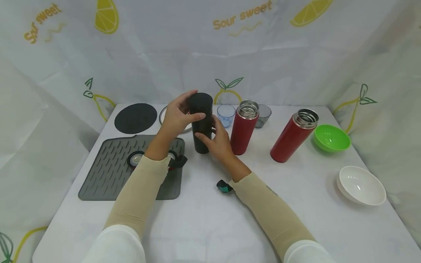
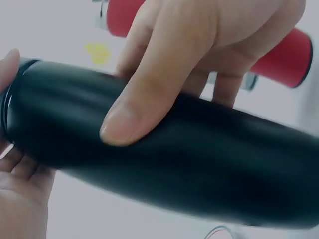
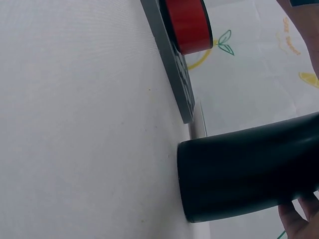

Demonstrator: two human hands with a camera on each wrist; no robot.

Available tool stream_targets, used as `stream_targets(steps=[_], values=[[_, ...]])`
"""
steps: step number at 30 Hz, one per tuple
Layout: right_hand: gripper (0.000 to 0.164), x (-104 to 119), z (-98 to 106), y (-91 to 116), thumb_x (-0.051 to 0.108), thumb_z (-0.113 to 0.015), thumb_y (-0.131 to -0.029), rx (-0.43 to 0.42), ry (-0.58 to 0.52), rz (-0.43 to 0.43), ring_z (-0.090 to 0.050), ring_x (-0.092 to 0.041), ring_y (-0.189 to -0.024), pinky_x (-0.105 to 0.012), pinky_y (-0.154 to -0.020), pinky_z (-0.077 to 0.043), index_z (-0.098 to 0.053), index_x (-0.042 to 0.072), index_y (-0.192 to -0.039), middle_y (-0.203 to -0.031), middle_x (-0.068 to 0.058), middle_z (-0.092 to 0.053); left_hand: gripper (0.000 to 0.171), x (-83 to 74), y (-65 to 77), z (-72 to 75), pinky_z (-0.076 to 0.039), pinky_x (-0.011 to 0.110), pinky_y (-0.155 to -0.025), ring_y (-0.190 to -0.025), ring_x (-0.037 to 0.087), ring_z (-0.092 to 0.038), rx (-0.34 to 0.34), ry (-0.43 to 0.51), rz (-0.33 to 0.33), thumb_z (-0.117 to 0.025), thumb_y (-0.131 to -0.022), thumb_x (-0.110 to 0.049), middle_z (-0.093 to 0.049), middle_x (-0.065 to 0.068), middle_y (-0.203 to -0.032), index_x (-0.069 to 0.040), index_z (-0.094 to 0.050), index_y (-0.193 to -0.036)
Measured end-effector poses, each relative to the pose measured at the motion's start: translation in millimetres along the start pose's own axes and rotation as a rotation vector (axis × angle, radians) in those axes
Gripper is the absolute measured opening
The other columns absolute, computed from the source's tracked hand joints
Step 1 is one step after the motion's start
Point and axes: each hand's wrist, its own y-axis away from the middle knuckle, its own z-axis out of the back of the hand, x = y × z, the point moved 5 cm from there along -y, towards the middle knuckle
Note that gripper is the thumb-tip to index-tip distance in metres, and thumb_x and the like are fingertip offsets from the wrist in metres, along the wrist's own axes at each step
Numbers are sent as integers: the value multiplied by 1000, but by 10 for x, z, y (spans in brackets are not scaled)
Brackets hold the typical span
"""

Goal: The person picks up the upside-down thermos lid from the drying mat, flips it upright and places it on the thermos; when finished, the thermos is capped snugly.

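**Black flask near the table's far edge, clasped by two hands**

At the left edge of the table point(image 1: 204, 223) lies the grey mat point(image 1: 95, 179). Between its far right corner and the middle of the far edge is the black flask point(image 1: 201, 142), about upright, its base on or barely above the table; contact is hard to tell. It looks rigid and tough, probably metal, with some heft; the smooth matte wall could slip under a loose grip. The body suits a full wrap, while the narrow top gives a second hold.

The left hand point(image 1: 175, 117) clasps the upper part, thumb across the front, fingers mostly hidden behind. The right hand point(image 1: 218, 142) is clamped on the body lower down, thumb in front, fingers round the right side. Just right of it stands a red flask point(image 1: 242, 135).
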Motion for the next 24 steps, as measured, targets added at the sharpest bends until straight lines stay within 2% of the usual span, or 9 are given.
stream_targets(steps=[6, 12, 15, 20, 22, 24], values=[[80, 4, -4, -7, 43, -72, -86, -1, -5, 9, -44, -13, -129, -39, -106, -38, -30, 22, -150, -143, 2, -46, 75, 7, 45, -48, -42, 33, -102, -118, 20, -57, -102, -24, -77, -82, -75, 0, -59, 14, -128, 0, -46, -140], [80, -7, 5, -1, 44, -73, -86, -1, -6, 10, -46, -12, -127, -38, -105, -39, -31, 22, -150, -142, 2, -47, 76, 17, 84, -78, -44, 34, -99, -116, 17, -58, -156, -57, -77, -84, -74, -4, -59, 11, -126, -2, -46, -140], [79, -4, 11, -11, 45, -73, -85, -4, -6, 14, -46, -11, -127, -36, -105, -39, -31, 22, -149, -142, 3, -47, 75, -3, 56, -56, -45, 34, -99, -115, 18, -59, -137, -80, -59, -85, -74, -6, -60, 11, -126, -1, -46, -139], [80, -10, 13, -16, 43, -74, -85, -8, -8, 10, -46, -12, -126, -35, -105, -39, -32, 21, -150, -142, 2, -46, 74, 26, -10, 15, -43, 34, -100, -118, 18, -57, -22, -44, -10, -83, -76, -6, -58, 8, -130, -7, -47, -141], [80, -8, 7, -13, 42, -74, -86, -8, -12, 15, -47, -13, -126, -35, -104, -39, -32, 20, -150, -142, 1, -46, 79, 54, -8, 48, -41, 35, -102, -122, 19, -54, 8, -13, -20, -83, -77, -6, -53, 6, -137, -10, -43, -145], [80, -2, 0, -14, 40, -74, -86, -5, -14, 19, -47, -14, -126, -35, -104, -40, -32, 18, -150, -142, 0, -45, 81, 75, 9, 103, -40, 36, -104, -124, 21, -53, 1, 13, -41, -81, -78, -3, -49, 7, -142, -10, -40, -148]])
